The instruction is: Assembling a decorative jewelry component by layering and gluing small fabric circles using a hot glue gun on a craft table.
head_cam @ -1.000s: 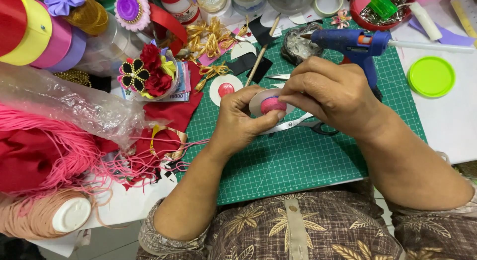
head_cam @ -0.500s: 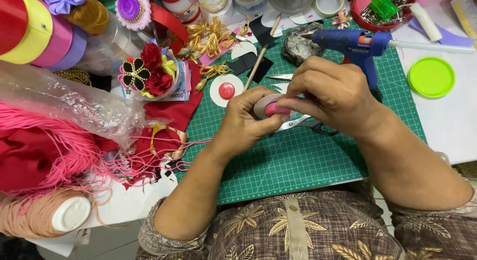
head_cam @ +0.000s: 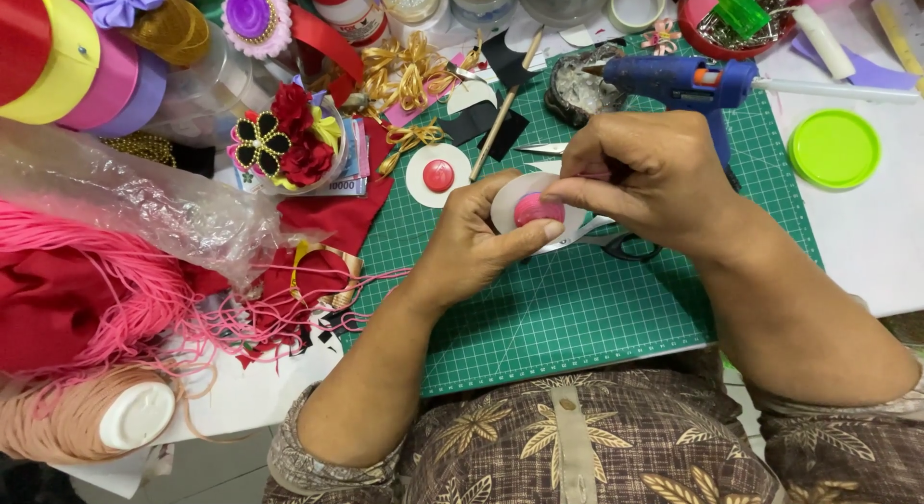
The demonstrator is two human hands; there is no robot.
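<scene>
Open room: near half of green gridded cutting mat, below both hands, bare. Far edge blocked: blue glue gun, black-handled scissors, wooden stick, white disc with red button. Left approach choked by pink cord bundle and clear plastic bag. Right: white table open bar lime-green round lid.

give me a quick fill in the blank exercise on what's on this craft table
1. Both hands, the left hand and the right hand, hold a white disc with a ____ centre.
2. The cutting mat under the hands is ____.
3. The glue gun lying beyond the hands is ____.
4. The round lid to the right of the mat is light ____.

Missing words: pink; green; blue; green
</scene>
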